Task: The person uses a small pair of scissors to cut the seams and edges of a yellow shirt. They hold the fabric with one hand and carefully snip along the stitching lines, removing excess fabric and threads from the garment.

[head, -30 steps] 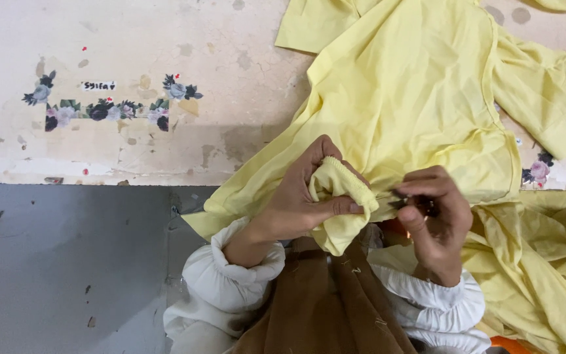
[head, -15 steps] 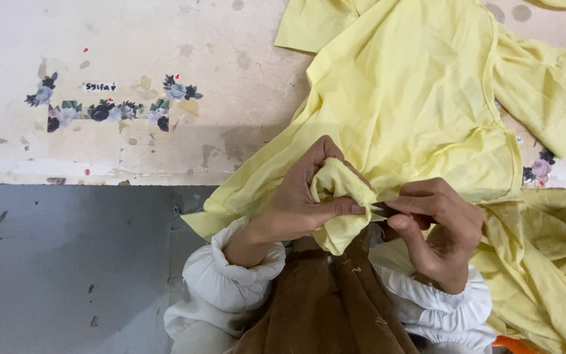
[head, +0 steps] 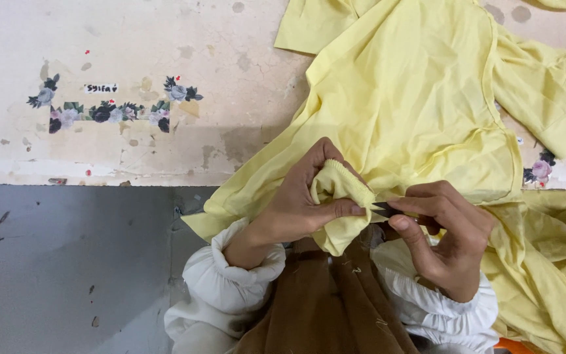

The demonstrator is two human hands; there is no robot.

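Note:
A pale yellow garment (head: 420,98) lies spread over a worn white table (head: 132,52) and spills off its front edge toward my lap. My left hand (head: 302,203) pinches a bunched fold of that yellow fabric (head: 339,196), thumb pressed across it. Just to the right, my right hand (head: 447,236) grips a small dark thread snipper (head: 382,210) whose tip touches the seam of the held fold. White ruffled cuffs cover both wrists, and a brown garment lies on my lap below.
A strip of floral stickers (head: 109,108) marks the table's left part. Grey floor (head: 67,275) lies below the table edge at left. More yellow cloth (head: 551,275) is heaped at the lower right.
My right hand has shifted slightly and brought the snipper's tip up against the held fold. The left hand keeps its pinch in place.

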